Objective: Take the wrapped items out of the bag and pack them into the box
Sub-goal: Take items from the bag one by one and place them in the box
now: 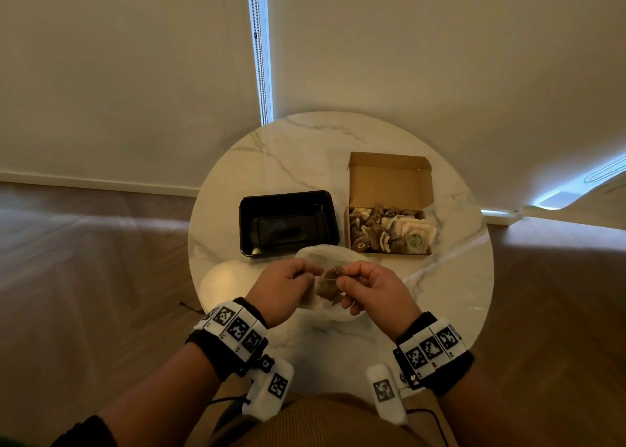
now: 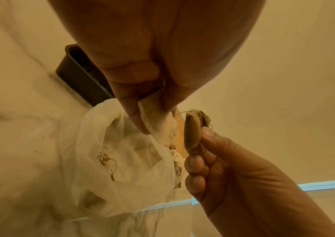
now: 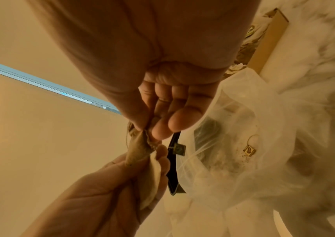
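Observation:
Above a thin translucent plastic bag (image 1: 321,253) near the table's front edge, my two hands hold one wrapped item between them. My left hand (image 1: 305,274) pinches its pale paper wrapper (image 2: 156,123). My right hand (image 1: 342,277) pinches the brown tea bag (image 2: 191,133) with its string, beside the wrapper's open end. In the right wrist view the tea bag (image 3: 140,147) hangs from my right fingertips (image 3: 158,134). The open cardboard box (image 1: 389,179) at the back right holds several tea bags and wrappers. A loose tag on a string (image 2: 104,159) lies in the plastic bag.
A black plastic tray (image 1: 284,194) stands left of the box, just behind the plastic bag. Everything sits on a round marble table (image 1: 305,155). Small crumbs lie in the bag. A wall and blinds rise behind the table; wooden floor surrounds it.

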